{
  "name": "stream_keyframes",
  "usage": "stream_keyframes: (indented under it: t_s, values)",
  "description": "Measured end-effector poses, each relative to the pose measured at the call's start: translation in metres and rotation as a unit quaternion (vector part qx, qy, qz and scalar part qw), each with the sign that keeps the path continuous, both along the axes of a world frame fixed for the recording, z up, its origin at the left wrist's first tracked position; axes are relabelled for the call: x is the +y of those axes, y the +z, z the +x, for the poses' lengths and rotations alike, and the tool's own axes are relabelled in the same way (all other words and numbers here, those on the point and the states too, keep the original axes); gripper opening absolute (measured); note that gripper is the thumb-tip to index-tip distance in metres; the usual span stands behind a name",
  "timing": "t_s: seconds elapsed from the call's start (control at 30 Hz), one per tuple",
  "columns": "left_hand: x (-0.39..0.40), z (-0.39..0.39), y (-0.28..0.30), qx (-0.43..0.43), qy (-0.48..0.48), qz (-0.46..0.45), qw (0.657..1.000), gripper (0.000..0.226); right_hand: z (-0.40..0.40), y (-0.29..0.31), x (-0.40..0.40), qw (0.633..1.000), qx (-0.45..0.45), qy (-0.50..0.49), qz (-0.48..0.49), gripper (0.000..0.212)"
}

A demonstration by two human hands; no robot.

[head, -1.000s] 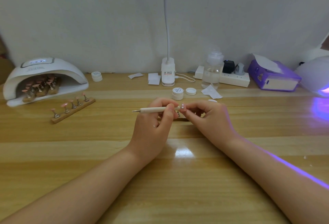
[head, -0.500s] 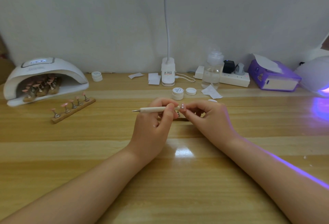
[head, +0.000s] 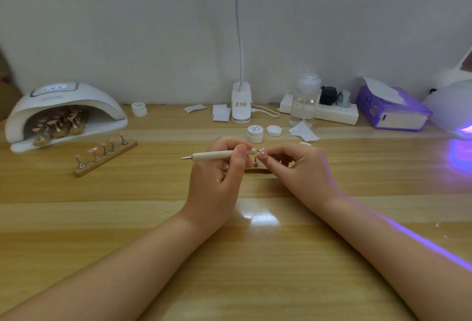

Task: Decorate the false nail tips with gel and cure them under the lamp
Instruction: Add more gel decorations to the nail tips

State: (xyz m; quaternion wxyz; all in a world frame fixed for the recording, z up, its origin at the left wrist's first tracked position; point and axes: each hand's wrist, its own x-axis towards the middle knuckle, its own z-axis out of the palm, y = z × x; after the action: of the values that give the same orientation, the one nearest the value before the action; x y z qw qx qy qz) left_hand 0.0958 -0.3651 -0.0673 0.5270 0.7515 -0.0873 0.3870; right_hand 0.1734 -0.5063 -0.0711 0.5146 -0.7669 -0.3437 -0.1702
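My left hand (head: 217, 175) grips a cream dotting pen (head: 212, 155) held level, its right tip touching a pink false nail tip (head: 264, 154). My right hand (head: 296, 167) pinches that nail tip, which carries small white beads. Behind my hands a wooden holder strip (head: 258, 170) is mostly hidden. An open white gel jar (head: 255, 133) and its lid (head: 274, 131) stand just beyond. At the left a white curing lamp (head: 63, 111) shelters strips of pink nail tips, and another strip of nail tips (head: 106, 153) lies in front of it.
A desk lamp base (head: 241, 106), a clear bottle (head: 305, 102), a power strip (head: 329, 113), a purple tissue box (head: 390, 111) and paper scraps (head: 304, 131) line the back of the wooden table (head: 255, 257). A second lamp (head: 454, 111) glows violet at the right edge.
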Motion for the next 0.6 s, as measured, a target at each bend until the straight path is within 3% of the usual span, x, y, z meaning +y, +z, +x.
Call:
stream_keyframes:
  t_s: [0.6]
  values:
    - [0.0000,0.0004,0.0002,-0.005,-0.013,0.008,1.000,0.013,-0.0020,0.0000,0.0002,1.000,0.018,0.003,0.003,0.004]
